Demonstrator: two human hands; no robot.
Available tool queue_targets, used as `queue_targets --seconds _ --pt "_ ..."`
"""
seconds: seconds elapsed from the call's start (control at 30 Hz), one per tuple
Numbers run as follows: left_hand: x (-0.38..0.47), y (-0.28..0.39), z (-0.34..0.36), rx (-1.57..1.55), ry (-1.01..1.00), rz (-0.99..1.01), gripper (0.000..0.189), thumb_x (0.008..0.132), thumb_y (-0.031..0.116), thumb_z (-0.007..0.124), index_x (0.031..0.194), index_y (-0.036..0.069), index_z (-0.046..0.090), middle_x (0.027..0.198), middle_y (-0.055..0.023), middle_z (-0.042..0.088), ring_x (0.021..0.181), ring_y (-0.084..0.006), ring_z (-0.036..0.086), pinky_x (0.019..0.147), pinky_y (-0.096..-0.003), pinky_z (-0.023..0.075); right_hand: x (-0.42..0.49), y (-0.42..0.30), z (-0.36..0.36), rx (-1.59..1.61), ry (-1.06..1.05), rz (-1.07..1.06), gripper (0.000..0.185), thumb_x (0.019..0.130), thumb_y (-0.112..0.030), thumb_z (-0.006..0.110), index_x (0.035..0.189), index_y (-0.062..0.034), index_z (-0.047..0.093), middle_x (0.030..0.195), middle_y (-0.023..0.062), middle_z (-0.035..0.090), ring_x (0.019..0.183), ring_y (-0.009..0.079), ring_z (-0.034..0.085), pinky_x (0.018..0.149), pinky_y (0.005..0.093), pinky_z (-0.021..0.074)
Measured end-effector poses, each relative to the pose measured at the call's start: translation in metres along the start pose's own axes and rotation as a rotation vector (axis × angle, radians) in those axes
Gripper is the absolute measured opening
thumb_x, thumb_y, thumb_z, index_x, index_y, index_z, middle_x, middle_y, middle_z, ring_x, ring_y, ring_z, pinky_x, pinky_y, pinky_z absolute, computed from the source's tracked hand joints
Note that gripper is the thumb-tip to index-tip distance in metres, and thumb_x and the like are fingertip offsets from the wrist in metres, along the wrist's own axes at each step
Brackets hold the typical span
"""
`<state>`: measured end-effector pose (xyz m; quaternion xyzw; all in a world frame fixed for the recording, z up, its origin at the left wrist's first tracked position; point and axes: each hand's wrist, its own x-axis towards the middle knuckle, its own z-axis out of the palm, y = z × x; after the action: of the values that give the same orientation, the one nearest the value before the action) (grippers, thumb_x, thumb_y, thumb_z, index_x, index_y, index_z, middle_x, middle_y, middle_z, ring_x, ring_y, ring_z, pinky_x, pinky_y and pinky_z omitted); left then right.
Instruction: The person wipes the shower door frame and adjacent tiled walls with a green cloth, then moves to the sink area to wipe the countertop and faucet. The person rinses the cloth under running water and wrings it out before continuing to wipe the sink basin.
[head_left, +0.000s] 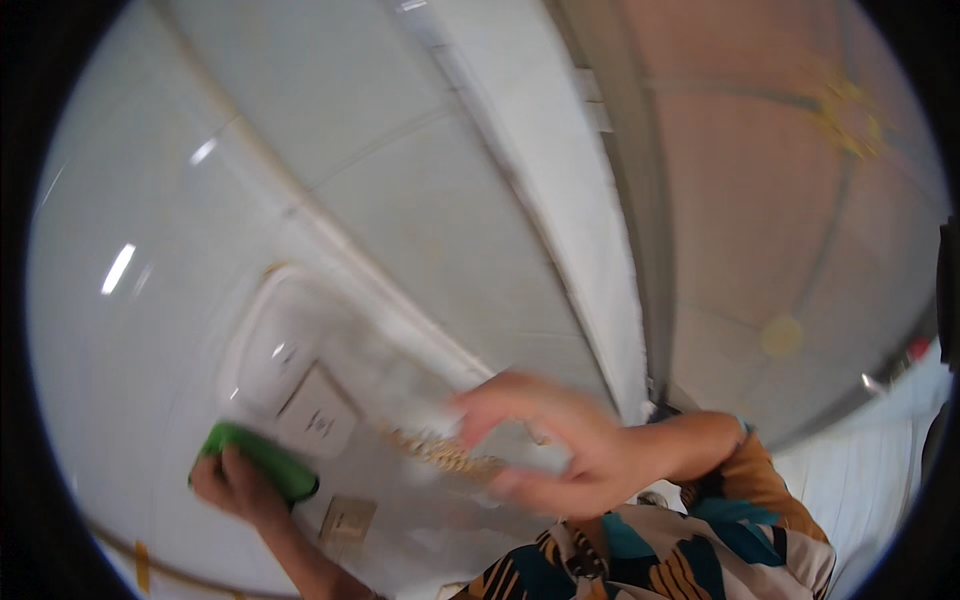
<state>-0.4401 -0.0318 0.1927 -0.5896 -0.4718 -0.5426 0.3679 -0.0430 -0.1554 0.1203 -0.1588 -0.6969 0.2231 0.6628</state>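
Note:
At the lower left, my left hand (232, 484) grips a green object (277, 465), its fingers curled over one end; what kind of object it is cannot be made out. My right hand (555, 442) is blurred, with thumb and fingers spread in a C shape and nothing seen between them. Beside and partly behind its fingers lies a strip of small golden-beige pieces (435, 450), too blurred to name. A white card (319, 420) bearing writing lies between the green object and these pieces. Below it sits a smaller beige card (349, 519).
A shiny white tray-like thing (251, 337) with a rounded corner lies above the cards. The pale work surface (150, 360) reflects lights. A long raised strip (360, 259) crosses it diagonally. Beyond the table's white edge (577, 225) is a tiled floor (735, 202).

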Motion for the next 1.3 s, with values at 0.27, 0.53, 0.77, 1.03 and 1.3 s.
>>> queue_targets --seconds 0.27,0.53,0.77,1.03,1.3 --pt "0.07 0.052 0.005 0.402 0.153 0.66 0.027 0.076 0.005 0.069 0.101 0.013 0.072 0.099 -0.0046 0.06 0.092 -0.0256 0.056 0.083 -0.0371 0.0427 0.004 0.034 -0.009 -0.061 0.286 -0.159 0.047 0.085 0.005 0.059 0.131 0.0016 0.052 0.1 0.0119 0.062 0.094 0.0227 0.059 0.089 0.0359 0.0461" --pt "0.043 0.058 -0.002 0.712 0.005 0.608 0.045 0.087 0.025 0.065 0.132 0.018 0.063 0.126 -0.0036 0.056 0.11 -0.0241 0.052 0.094 -0.0403 0.0396 0.001 0.071 0.026 -0.142 0.035 -0.125 0.044 0.079 0.005 0.064 0.121 -0.0024 0.06 0.093 0.0103 0.065 0.087 0.0271 0.061 0.081 0.0365 0.0474" --pt "-0.006 0.014 -0.041 0.855 -0.131 0.356 0.069 0.09 0.059 0.058 0.145 0.018 0.053 0.139 -0.0044 0.047 0.124 -0.0253 0.039 0.103 -0.0444 0.0314 -0.005 0.087 0.041 -0.072 0.007 -0.066 0.043 0.078 0.007 0.064 0.119 -0.0029 0.062 0.091 0.0109 0.065 0.085 0.028 0.061 0.079 0.0371 0.048" --pt "-0.023 -0.004 -0.081 0.857 -0.07 0.371 0.068 0.088 0.045 0.064 0.143 0.007 0.052 0.148 -0.0144 0.04 0.127 -0.0352 0.037 0.106 -0.0488 0.0329 -0.009 0.101 0.048 -0.032 -0.021 0.008 0.04 0.078 0.009 0.063 0.116 -0.002 0.062 0.09 0.0104 0.064 0.085 0.027 0.061 0.078 0.0354 0.0483" --pt "0.017 0.033 -0.036 0.717 -0.154 0.442 0.068 0.085 0.046 0.069 0.146 0.021 0.051 0.15 -0.0156 0.039 0.138 -0.0396 0.031 0.114 -0.0626 0.0209 -0.003 0.106 0.071 -0.048 -0.067 -0.038 0.035 0.079 0.009 0.064 0.112 -0.0017 0.064 0.09 0.0098 0.064 0.084 0.0258 0.061 0.076 0.0348 0.0487"
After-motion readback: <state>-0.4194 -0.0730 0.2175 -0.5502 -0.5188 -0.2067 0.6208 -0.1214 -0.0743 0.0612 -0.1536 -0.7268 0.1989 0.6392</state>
